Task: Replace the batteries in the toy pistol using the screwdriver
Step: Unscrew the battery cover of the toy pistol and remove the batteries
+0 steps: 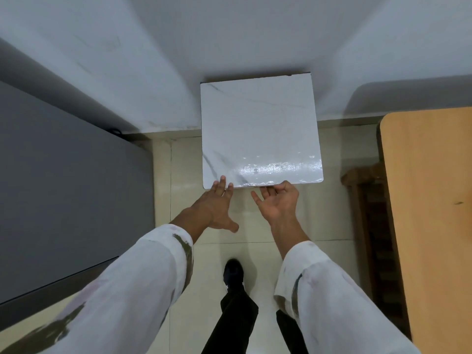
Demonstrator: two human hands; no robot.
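- along the left side, one large flat grey panel (63,187), cut off by the frame edge; hard to say what it is.
- behind everything, one pale wall (229,34), with faint scribbled marks at upper left, too faint to read.
- at the right edge, one orange-brown wooden tabletop (434,213), cut off at right and bottom.
- against the wall at centre, one square white tabletop (258,129), glossy and grey-veined like marble; legs hidden beneath it.
- underfoot, beige floor tiles (178,175).
- two white sleeves (143,290) with dark smears, both reaching toward the near edge of the white tabletop.
- two black trouser legs (237,318), the right one mostly hidden behind the right sleeve.
- one dark brown wooden piece (370,200) under the orange-brown top's left edge, shape unclear.
- left hand (217,208): palm down, fingers straight and spread, fingertips resting on the white tabletop's near edge, holding nothing.
- right hand (278,203): palm up, fingers curled against that same edge; cannot tell whether gripping it.
- one black shoe (233,273) on the tiles between the arms.
- one small black loop (116,131) at the wall's foot beside the grey panel, too small to identify.
- toy pistol, screwdriver, batteries: not in view.
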